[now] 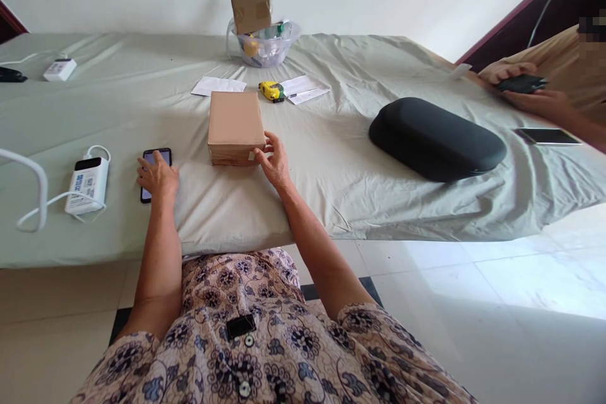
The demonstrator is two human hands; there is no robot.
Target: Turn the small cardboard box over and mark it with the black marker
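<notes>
My left hand (160,175) lies over a dark smartphone (146,192) on the cloth, fingers spread and touching its lit screen. A closed brown cardboard box (235,118) sits flat in front of me, to the right of the phone. At the box's near right corner is my right hand (274,161). Its thumb presses the front face and its fingers curl along the right side, so it grips that corner.
A white power bank (88,186) with cables lies left. Behind the box are a yellow tape measure (271,91), papers (218,85) and a plastic basket (267,57) bearing another box (252,6). A black case (435,139) stands right, near another person's hands (530,91).
</notes>
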